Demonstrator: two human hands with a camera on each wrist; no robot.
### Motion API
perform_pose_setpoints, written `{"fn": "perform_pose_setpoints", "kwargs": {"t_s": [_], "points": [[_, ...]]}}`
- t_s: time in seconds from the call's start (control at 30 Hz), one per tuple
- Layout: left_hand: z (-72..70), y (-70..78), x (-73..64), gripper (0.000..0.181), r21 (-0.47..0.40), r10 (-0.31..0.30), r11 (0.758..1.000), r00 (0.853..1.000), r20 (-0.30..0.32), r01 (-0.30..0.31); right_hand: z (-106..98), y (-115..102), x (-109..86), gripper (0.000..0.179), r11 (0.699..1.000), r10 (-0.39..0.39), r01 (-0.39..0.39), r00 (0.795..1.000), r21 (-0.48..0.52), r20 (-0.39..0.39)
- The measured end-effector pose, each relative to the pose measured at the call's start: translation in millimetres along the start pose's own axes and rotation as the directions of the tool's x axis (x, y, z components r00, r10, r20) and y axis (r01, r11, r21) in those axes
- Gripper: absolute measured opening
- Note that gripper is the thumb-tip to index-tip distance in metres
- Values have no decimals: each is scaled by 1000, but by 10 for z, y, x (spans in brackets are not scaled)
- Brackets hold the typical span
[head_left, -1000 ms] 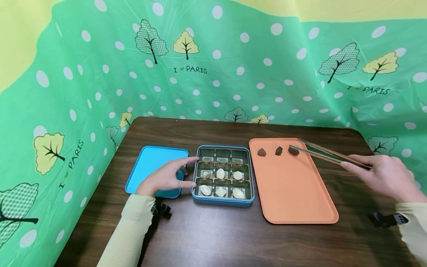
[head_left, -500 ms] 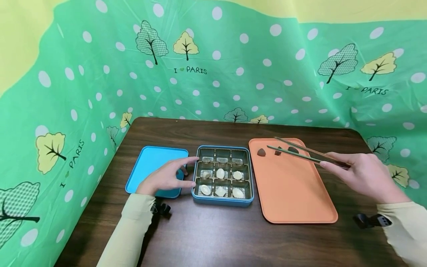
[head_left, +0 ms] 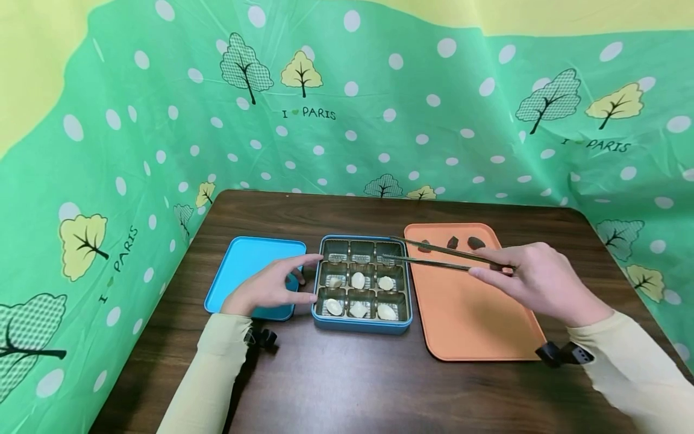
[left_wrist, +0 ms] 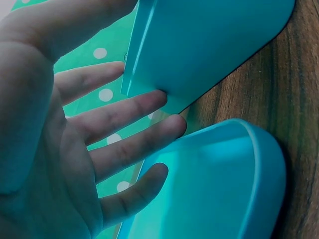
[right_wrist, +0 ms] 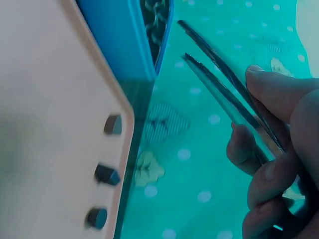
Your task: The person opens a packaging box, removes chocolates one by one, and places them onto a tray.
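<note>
My right hand (head_left: pixel 537 282) grips a long pair of metal tweezers (head_left: pixel 434 263). Their tips are apart with nothing between them, over the back right of a blue box (head_left: pixel 362 327). Inside the box is a divided insert; pale shell-like pieces (head_left: pixel 358 281) lie in its middle and front compartments. Beside the box, my left hand (head_left: pixel 271 287) has thumb and forefinger extended to its left edge. Its other fingers (left_wrist: pixel 129 152) reach out between the box wall (left_wrist: pixel 209 40) and a blue lid (left_wrist: pixel 214 179), holding nothing.
An orange tray (head_left: pixel 477 331) lies right of the box, under my right hand. Along its far edge are three dark stone-like pieces, including a middle one (head_left: pixel 452 242) and a right one (head_left: pixel 476 243). A printed green curtain (head_left: pixel 347 144) surrounds the brown table (head_left: pixel 336 392).
My right hand has carried the tweezers leftward from the dark pieces to over the box's back right. My left hand stays at the box; the dark pieces stay on the tray.
</note>
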State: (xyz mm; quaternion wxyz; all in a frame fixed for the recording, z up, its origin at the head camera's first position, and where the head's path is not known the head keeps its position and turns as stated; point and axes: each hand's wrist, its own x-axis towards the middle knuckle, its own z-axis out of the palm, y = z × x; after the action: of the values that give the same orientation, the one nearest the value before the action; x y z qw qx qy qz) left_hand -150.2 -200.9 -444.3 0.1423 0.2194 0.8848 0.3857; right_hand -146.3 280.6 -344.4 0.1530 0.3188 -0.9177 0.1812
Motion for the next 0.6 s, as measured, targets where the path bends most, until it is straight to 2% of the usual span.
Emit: {"fn": "perform_pose_setpoints", "kwargs": {"t_s": [0.17, 0.33, 0.47, 0.6], "points": [[-3, -4, -5, 84, 4, -6, 1000, 1000, -2, 6, 60, -197, 166, 35, 999, -49, 49, 998, 1, 51], [7, -16, 1, 83, 11, -12, 1000, 1000, -4, 12, 128, -357, 314, 31, 995, -88, 84, 991, 45, 102], [17, -29, -3, 84, 17, -14, 1000, 1000, -5, 14, 191, -439, 426, 31, 988, -144, 134, 981, 76, 132], [23, -37, -2, 84, 15, -13, 1000, 1000, -6, 13, 245, -492, 537, 27, 980, -195, 187, 968, 67, 157]]}}
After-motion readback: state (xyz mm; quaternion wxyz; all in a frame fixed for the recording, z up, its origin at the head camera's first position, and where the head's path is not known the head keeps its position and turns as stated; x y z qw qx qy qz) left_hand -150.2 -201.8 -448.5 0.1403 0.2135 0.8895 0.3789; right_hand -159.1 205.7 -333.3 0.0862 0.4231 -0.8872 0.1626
